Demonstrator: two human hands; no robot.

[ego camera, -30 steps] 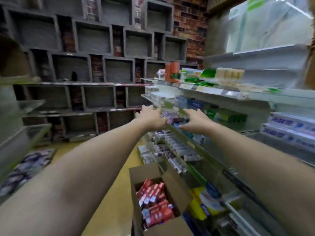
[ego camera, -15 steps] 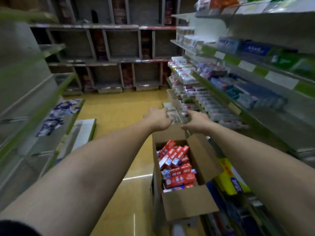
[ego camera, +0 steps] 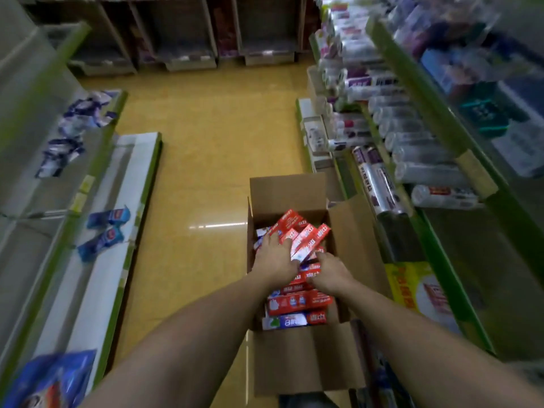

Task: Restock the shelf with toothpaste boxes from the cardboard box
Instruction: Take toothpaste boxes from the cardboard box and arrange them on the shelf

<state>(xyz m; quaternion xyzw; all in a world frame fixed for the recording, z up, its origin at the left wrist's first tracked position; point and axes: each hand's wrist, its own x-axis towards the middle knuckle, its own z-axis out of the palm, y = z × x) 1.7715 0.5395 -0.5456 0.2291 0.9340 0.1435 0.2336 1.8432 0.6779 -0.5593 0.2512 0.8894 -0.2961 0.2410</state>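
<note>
An open cardboard box stands on the floor next to the right-hand shelf. Inside lie several red toothpaste boxes, some flat and some tilted. My left hand rests on the boxes at the far left of the pile, fingers stretched out. My right hand reaches in from the right, its fingertips down among the boxes beside a tilted red one. Whether those fingers hold a box is hidden.
The right shelf has green-edged tiers packed with white and purple boxes and tubes. A yellow pack sits low on the right. The left shelf unit carries blue packs. The yellow aisle floor runs between them.
My view has tipped down from the shelf to the floor. Both hands came away from the shelf and dropped into the cardboard box onto the toothpaste boxes.
</note>
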